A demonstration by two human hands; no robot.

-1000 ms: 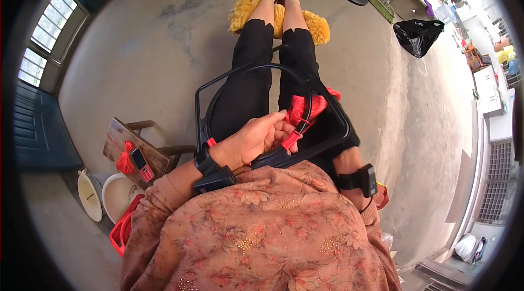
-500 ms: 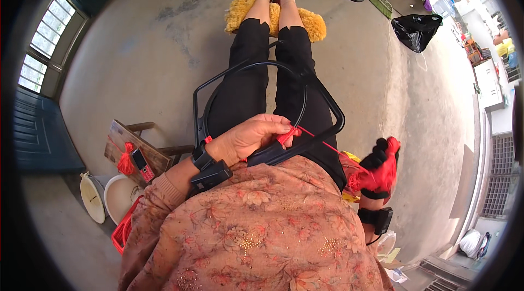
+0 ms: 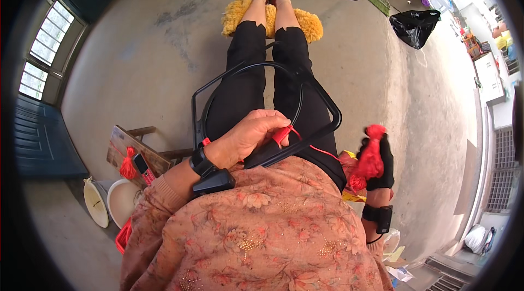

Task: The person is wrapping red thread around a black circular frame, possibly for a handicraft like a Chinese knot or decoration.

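Note:
Across my lap lies a black tubular frame (image 3: pixel 337 106) with a curved hoop and angled bars. My left hand (image 3: pixel 246 137) is closed over its near part, thumb and fingers pinching a red cord wrapping (image 3: pixel 281 135) at the bar. From there a thin red cord (image 3: pixel 322 151) runs slackly to the right. Out at my right side, my right hand (image 3: pixel 385 166), in a black glove, is closed around a bundle of red cord (image 3: pixel 371 161). Some strands of that bundle hang below the fingers.
At left, a small wooden stool (image 3: pixel 136 152) carries a red cord hank (image 3: pixel 128 165) and a phone (image 3: pixel 144 168). White buckets (image 3: pixel 121 201) and a red basket (image 3: pixel 123 236) stand near it. My feet rest over a yellow fluffy roll (image 3: pixel 236 15). A black bag (image 3: pixel 416 26) lies far right.
My right hand has turned upright with the red cord bundle, and the cord to the frame has gone from taut to slack. My left hand has shifted slightly, still at the wrapping.

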